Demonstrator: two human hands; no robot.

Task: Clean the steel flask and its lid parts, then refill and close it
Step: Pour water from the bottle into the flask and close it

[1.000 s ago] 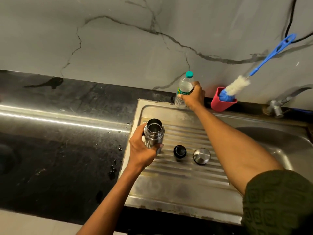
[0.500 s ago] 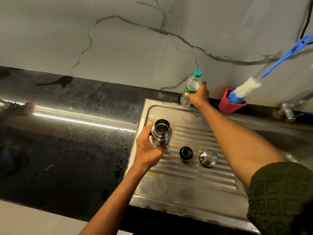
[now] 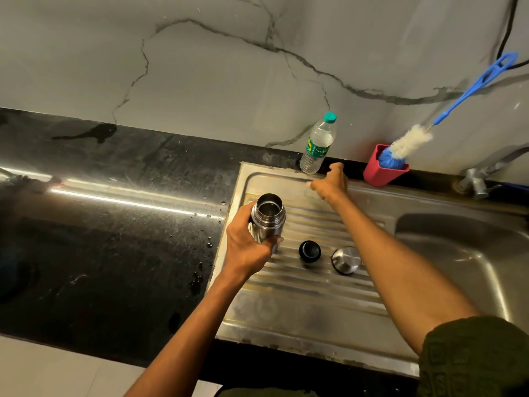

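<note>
1. the left hand [image 3: 246, 247] grips the open steel flask [image 3: 267, 217] over the draining board [image 3: 300, 310], its fingers hiding the flask's lower body.
2. the right hand [image 3: 329, 183], empty and loosely open, has let go of the water bottle [image 3: 317, 143], which stands behind it.

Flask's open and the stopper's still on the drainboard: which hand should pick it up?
Right. The left hand is gripping the flask; the right hand is empty and open near the water bottle, with the black stopper beside its forearm.
</note>
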